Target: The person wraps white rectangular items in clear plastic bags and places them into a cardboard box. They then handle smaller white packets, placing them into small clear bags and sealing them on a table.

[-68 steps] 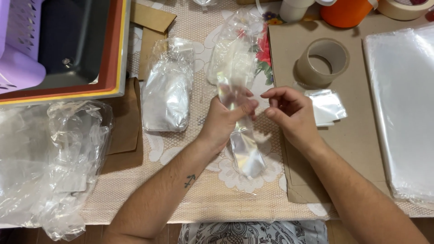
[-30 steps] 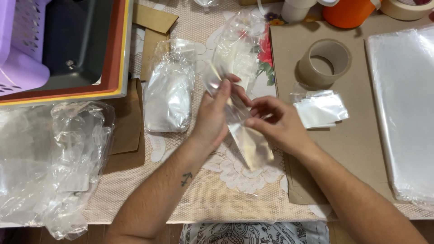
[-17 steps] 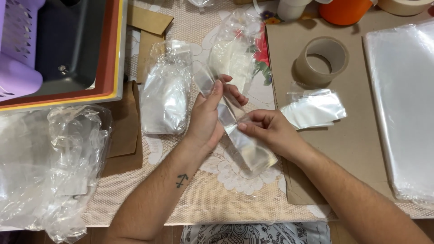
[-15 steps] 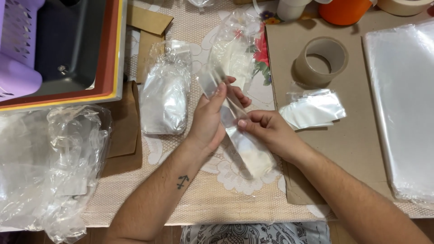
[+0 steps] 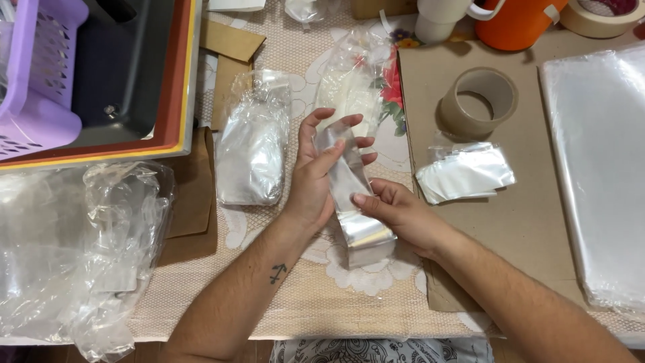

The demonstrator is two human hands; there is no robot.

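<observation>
A single head-worn camera looks almost straight down from close above onto the lace-covered desk (image 5: 302,309), the person's forearms entering from the bottom edge, the purple slatted plastic basket (image 5: 33,81) cut off at the top left corner.

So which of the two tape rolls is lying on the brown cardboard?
The brown roll, flat on the cardboard sheet right of the hands. The paler roll sits at the top right corner, cut off by the frame.

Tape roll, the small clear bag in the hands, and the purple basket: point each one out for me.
tape roll (image 5: 478,103): head view, on its brown front wall.
small clear bag (image 5: 356,202): head view, on its middle, between both hands.
purple basket (image 5: 37,81): head view, on its slotted side wall.
</observation>
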